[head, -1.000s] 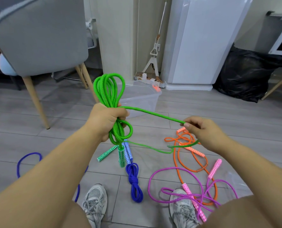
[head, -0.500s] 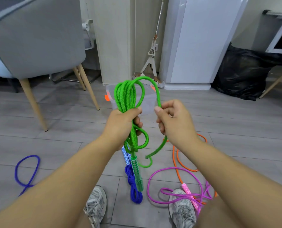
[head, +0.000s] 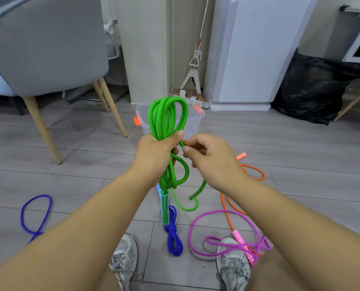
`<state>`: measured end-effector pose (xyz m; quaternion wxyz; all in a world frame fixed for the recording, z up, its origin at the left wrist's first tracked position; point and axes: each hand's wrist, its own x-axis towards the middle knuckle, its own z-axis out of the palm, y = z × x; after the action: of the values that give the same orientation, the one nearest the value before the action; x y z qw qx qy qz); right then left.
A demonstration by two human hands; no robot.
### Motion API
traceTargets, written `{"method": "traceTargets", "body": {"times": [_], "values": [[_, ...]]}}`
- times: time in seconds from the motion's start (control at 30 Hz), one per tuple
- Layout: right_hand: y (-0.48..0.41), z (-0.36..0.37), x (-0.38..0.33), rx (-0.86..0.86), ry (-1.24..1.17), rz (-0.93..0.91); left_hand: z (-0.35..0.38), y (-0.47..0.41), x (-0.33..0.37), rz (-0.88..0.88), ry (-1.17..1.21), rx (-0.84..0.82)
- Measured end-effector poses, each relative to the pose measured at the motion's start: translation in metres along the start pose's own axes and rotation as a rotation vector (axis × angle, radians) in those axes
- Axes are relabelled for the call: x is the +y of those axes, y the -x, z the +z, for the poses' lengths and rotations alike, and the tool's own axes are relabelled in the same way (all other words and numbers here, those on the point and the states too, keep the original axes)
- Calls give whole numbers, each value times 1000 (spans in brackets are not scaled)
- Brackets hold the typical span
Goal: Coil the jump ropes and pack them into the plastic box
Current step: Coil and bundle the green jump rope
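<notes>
Left grip [head: 156,152] around coiled green rope [head: 164,116]

We look down on a grey plank floor [head: 280,148]. At our left stands a grey chair [head: 46,45] on pale wooden legs [head: 42,129]. Ahead, a beige wall [head: 145,49] stands beside a white cabinet [head: 254,49], and a mop [head: 193,66] leans between them. Right of the cabinet a black bag [head: 313,91] slumps on the floor, beside a slanted wooden leg [head: 353,101]. The light is soft and even.
</notes>
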<state>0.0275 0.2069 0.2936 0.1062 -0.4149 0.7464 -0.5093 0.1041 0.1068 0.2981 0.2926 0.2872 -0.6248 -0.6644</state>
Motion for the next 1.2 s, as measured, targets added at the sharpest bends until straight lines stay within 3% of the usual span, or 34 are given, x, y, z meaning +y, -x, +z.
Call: {"method": "traceTargets", "body": {"times": [0.2, 0.47, 0.6, 0.8, 1.03, 1.2], "values": [[4, -12, 11, -159, -69, 25, -3, 1, 2, -8, -4, 17], [12, -55, 53, -249, 263, 110, -25, -7, 9, -30, 176, 35], [17, -71, 71, -310, 434, 185, -33, -11, 14, -12, 319, 144], [21, -82, 76, -223, 485, 197, -32, -12, 11, -16, 250, 179], [17, -73, 55, -70, 537, 128, -29, -16, 1, 13, 118, 87], [21, -59, 21, -168, 429, -16, -24, -10, 0, 0, -12, 27]]}}
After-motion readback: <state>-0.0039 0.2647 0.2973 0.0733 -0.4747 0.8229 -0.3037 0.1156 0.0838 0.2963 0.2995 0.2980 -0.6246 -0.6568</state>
